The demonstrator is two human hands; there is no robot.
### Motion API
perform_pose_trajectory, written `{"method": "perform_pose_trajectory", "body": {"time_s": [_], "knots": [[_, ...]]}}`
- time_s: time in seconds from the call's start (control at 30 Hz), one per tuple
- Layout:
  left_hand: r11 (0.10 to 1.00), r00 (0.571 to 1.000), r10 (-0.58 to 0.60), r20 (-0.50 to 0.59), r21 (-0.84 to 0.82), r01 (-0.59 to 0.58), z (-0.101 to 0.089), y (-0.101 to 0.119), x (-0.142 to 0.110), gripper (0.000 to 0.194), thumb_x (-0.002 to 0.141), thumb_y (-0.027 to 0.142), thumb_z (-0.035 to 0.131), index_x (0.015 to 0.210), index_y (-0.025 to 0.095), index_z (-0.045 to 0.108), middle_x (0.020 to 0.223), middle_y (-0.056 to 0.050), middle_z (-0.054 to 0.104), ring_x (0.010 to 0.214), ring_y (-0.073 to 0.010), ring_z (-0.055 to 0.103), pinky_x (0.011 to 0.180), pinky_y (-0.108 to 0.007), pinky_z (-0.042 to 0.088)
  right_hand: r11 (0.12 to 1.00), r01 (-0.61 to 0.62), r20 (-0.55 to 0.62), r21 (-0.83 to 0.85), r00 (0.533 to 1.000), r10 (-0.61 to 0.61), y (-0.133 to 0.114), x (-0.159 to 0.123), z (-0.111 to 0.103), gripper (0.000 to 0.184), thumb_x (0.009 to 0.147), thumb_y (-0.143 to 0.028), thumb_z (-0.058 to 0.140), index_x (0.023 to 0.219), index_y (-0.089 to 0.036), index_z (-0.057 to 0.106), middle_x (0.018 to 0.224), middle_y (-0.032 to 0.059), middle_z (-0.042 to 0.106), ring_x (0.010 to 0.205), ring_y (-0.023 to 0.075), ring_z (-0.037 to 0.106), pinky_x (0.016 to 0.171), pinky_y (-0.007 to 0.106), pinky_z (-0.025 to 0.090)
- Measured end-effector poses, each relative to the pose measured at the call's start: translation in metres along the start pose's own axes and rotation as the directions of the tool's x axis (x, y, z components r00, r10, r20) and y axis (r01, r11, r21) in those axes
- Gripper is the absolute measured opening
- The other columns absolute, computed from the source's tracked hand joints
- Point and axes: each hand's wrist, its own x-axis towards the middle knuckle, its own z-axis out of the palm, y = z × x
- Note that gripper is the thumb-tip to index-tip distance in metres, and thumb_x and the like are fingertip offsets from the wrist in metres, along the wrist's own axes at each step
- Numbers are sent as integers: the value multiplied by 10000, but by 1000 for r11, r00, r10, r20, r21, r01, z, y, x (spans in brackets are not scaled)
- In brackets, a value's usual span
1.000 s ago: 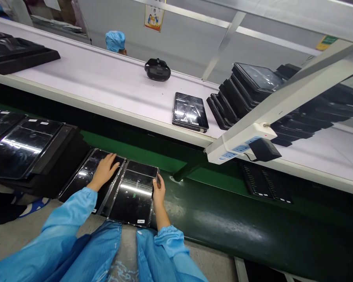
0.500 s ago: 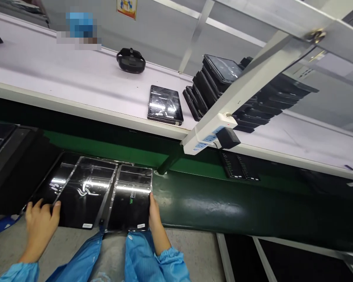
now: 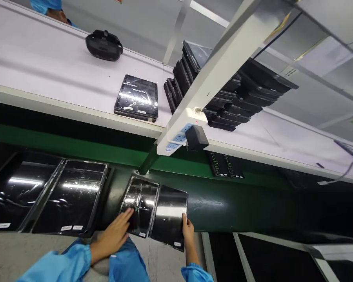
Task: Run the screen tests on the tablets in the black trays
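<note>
Your right hand [image 3: 187, 231] had its fingers clenched around the right edge of the glossy black bagged tablet [image 3: 169, 216] at the dark green conveyor belt's [image 3: 238, 207] near edge, while your left hand [image 3: 117, 231] lay flat, fingers released, on the neighbouring shiny black sleeve [image 3: 139, 203] (just beside it).

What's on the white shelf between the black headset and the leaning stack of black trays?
In the head view, one wrapped tablet lies flat on the shelf between the headset and the stack of trays. Nothing else there.
</note>
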Motion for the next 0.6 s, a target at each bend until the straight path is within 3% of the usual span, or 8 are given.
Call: {"method": "perform_pose_trajectory", "body": {"time_s": [0.07,0.17,0.23,0.33,0.4,0.5,0.53,0.6], "knots": [[999,999,14,35,-51,-12,7,17,22,332,912,170,483,1201,178,645,1555,-113,432,1457,-260,369,1119,-454,466,997,13,40,-76,999,-10,3,19,11,684,612,-852,481,596,-189,647,696,159,727,814,377,724,715,418,567],[996,996,-84,10,-41,85,-13,14,37,333,945,229,490,1242,214,640,1548,-81,448,1475,-258,334,1126,-444,460,986,4,44,-167,999,3,-5,45,28,668,613,-840,438,593,-196,618,770,241,733,930,446,703,834,487,538],[995,995,-97,-11,19,97,-42,-11,34,339,959,260,485,1264,244,633,1535,-57,470,1473,-247,340,1161,-441,419,981,-20,22,-193,999,25,-16,56,35,678,633,-813,430,687,-174,649,890,292,732,1047,489,661,920,550,489],[961,977,-185,-110,186,203,-96,-76,18,390,964,298,478,1332,227,585,1475,-88,537,1440,-264,397,1194,-485,348,988,68,-49,-141,996,-76,-39,51,46,739,683,-755,434,941,-110,688,1207,331,654,1269,483,533,1065,581,380],[882,915,-332,-229,268,388,-128,-130,9,428,973,311,429,1355,169,560,1459,-152,539,1434,-314,394,1182,-566,304,979,200,-55,-30,978,-201,-57,26,63,766,718,-720,449,1082,-85,675,1325,301,600,1330,437,490,1125,550,340],[719,748,-551,-369,245,650,-161,-202,7,529,957,319,373,1413,80,493,1511,-230,446,1472,-376,294,1145,-628,293,952,286,100,111,949,-297,-89,-40,117,596,792,-651,482,1081,-189,722,1183,159,719,1165,321,640,1063,435,457],[689,717,-597,-361,228,688,-168,-220,9,534,944,316,374,1398,73,510,1516,-231,438,1472,-386,285,1140,-624,301,938,309,190,160,922,-336,-101,-65,142,497,823,-607,513,1075,-242,739,1167,111,736,1140,279,658,1050,393,475],[678,703,-636,-318,205,706,-178,-246,14,519,918,292,377,1353,75,561,1498,-214,466,1452,-376,325,1145,-582,324,884,331,380,329,811,-445,-126,-112,199,429,881,-504,528,1139,-229,733,1237,106,710,1204,274,625,1097,444,436]]}}
